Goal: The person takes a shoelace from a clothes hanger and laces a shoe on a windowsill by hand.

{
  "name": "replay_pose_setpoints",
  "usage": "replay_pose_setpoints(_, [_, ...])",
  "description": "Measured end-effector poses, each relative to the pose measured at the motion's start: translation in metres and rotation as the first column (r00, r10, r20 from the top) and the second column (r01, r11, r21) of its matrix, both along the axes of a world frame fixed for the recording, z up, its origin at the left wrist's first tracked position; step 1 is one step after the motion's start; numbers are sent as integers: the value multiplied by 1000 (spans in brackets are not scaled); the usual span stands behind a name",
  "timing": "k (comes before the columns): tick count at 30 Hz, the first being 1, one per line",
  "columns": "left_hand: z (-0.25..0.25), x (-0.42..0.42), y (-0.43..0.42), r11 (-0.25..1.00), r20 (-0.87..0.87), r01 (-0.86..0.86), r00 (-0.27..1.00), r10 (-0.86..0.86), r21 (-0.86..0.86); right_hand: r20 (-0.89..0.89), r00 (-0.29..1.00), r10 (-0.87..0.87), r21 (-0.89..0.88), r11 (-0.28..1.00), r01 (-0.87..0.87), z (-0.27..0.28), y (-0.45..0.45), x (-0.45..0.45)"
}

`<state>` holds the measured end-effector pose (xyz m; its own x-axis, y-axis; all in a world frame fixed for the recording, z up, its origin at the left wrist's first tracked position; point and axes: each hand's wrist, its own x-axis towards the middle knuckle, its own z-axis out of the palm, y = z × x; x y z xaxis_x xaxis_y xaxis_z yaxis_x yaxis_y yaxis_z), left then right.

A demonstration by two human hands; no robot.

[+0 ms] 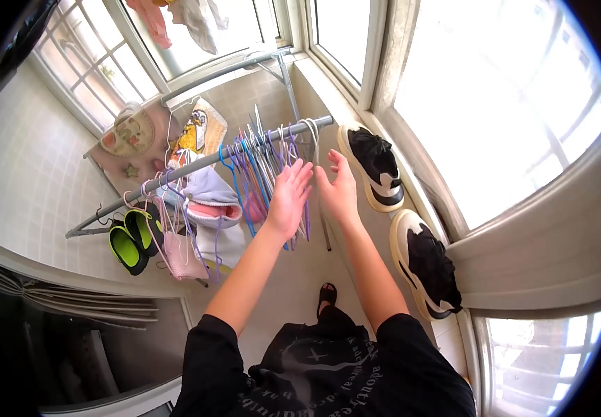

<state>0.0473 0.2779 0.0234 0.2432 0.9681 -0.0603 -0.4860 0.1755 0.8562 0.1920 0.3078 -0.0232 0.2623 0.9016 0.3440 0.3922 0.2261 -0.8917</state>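
Note:
Both hands are raised in front of the rack with palms turned toward each other and a small gap between them. My left hand (290, 198) is open and empty, its fingers stretched up before a bunch of blue, purple and white hangers (250, 163). My right hand (339, 184) is also open with nothing in it, between the hangers and the black-and-white shoe (373, 163) on the ledge. The hangers hang from the grey rail (207, 161). Farther left on that rail hangs a light hooded garment (210, 198).
Black-and-green clogs (130, 243) and a pink cloth (181, 256) hang at the rack's left end. A second shoe (425, 267) stands on the window ledge at the right. My sandalled foot (326, 295) is on the floor below. Windows line the back and right.

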Motion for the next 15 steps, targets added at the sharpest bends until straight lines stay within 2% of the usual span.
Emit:
replay_pose_setpoints(1, [-1,4,15,1000,10,-13,1000,13,-7,13,999,-33,53,998,32,-2,18,-5])
replay_pose_setpoints(4, [-6,11,48,998,47,-51,998,52,-36,43,994,-101,-15,995,101,1,55,-14])
replay_pose_setpoints(7, [-12,10,67,997,80,-59,995,63,-54,124,992,-37,-132,990,54,2,73,-15])
replay_pose_setpoints(10, [-14,3,72,998,64,-40,997,43,-50,-34,999,40,31,999,-39,-13,84,-17])
replay_pose_setpoints(11, [-15,1,72,997,62,-46,997,50,-63,-167,983,75,1,997,-75,-19,82,-14])
replay_pose_setpoints(13, [-9,-1,69,995,58,-51,997,56,-86,-424,898,118,-39,988,-149,3,61,-9])
replay_pose_setpoints(15, [0,-8,63,994,60,-15,998,22,-112,-580,793,187,20,976,-216,26,36,0])
